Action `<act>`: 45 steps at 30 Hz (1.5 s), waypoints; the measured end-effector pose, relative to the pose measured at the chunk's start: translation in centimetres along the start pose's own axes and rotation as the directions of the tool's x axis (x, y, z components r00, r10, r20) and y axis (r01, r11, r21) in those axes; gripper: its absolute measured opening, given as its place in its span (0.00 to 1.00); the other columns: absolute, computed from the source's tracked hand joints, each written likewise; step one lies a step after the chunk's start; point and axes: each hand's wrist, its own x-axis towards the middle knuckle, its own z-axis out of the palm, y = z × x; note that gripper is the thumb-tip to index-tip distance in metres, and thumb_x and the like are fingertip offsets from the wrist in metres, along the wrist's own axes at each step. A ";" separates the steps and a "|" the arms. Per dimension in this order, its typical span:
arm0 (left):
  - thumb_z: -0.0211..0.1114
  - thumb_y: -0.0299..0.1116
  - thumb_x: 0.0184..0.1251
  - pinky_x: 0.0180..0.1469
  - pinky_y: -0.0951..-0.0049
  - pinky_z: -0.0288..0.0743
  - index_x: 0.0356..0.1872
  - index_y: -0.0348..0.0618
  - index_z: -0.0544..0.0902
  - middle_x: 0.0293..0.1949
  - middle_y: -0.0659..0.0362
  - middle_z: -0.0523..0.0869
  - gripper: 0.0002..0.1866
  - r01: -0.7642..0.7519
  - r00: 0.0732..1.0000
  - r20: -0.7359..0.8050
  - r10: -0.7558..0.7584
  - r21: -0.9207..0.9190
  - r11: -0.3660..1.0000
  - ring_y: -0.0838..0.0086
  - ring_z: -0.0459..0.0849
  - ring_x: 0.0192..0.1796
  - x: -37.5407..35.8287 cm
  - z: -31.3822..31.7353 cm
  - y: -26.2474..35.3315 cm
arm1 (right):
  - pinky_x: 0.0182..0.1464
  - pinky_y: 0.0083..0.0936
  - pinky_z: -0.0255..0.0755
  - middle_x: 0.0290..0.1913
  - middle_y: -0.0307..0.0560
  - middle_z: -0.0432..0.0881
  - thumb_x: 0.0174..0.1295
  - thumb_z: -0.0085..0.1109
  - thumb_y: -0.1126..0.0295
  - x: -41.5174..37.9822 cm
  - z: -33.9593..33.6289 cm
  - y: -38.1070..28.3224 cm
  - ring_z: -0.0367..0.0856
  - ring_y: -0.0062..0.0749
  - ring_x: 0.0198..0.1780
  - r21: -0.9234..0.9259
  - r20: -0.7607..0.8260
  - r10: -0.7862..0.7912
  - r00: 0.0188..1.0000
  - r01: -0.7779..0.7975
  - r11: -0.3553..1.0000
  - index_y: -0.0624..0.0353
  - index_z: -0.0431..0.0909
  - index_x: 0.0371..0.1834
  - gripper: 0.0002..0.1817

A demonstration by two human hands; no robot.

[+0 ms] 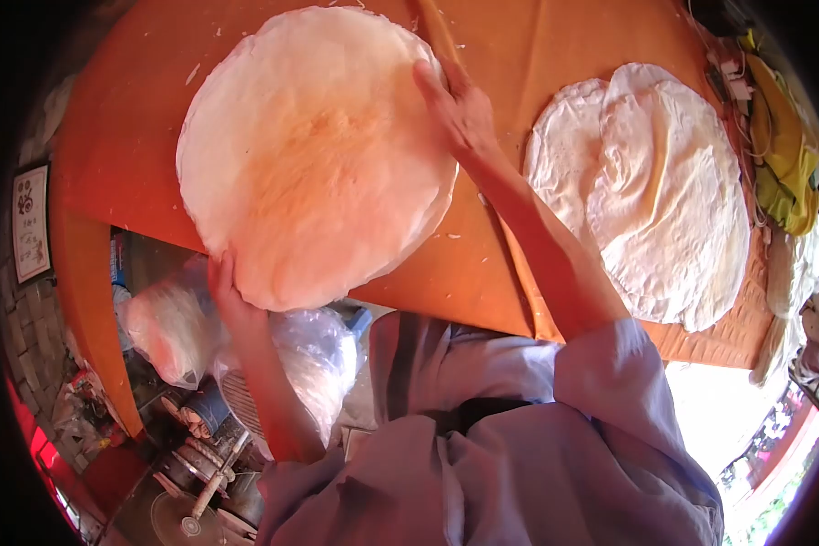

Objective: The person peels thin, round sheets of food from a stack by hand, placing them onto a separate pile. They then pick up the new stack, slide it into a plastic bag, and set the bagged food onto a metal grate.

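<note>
A large round stack of thin flatbread (318, 164), pale with a browned middle, lies over the orange table and reaches past its front edge. My left hand (229, 284) grips its lower left rim, with part of the fingers hidden against the edge. At the upper right rim, my right hand (460, 111) is closed on the same stack, its thumb on top. To the right of my right forearm, more flatbread (660, 196) lies overlapped and wrinkled on the table.
The orange tabletop (491, 282) has a folded seam and scattered crumbs. Below its front left edge are clear plastic bags (323, 350) with pale contents and assorted tools (205, 500). A yellow cloth (783, 150) hangs at the far right. A framed picture (31, 223) is on the left.
</note>
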 end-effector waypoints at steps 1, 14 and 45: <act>0.55 0.29 0.71 0.62 0.60 0.74 0.64 0.36 0.69 0.62 0.50 0.74 0.22 0.014 1.000 0.005 -0.014 -0.044 0.999 0.62 0.75 0.63 0.0 -0.5 -0.3 | 0.59 0.37 0.69 0.52 0.64 0.80 0.61 0.54 0.45 -0.4 -0.8 -0.3 0.77 0.52 0.57 0.067 0.100 0.041 0.994 -0.048 0.997 0.68 0.73 0.57 0.35; 0.47 0.42 0.76 0.59 0.60 0.74 0.63 0.34 0.70 0.58 0.48 0.78 0.24 -0.321 0.939 0.289 0.187 0.537 0.780 0.61 0.80 0.57 0.6 -4.2 -1.6 | 0.54 0.43 0.72 0.48 0.64 0.81 0.62 0.55 0.47 -1.4 0.1 1.7 0.80 0.57 0.50 0.082 -0.195 -0.067 0.978 0.084 0.993 0.66 0.77 0.54 0.31; 0.54 0.38 0.74 0.34 0.78 0.80 0.50 0.40 0.75 0.40 0.54 0.84 0.13 0.433 0.410 0.492 -0.768 0.636 0.639 0.70 0.86 0.38 -23.8 28.8 -19.1 | 0.30 0.16 0.60 0.26 0.30 0.80 0.57 0.68 0.65 -14.5 -42.5 -0.7 0.68 0.12 0.27 0.078 -0.461 -0.021 0.887 0.064 0.995 0.56 0.84 0.29 0.07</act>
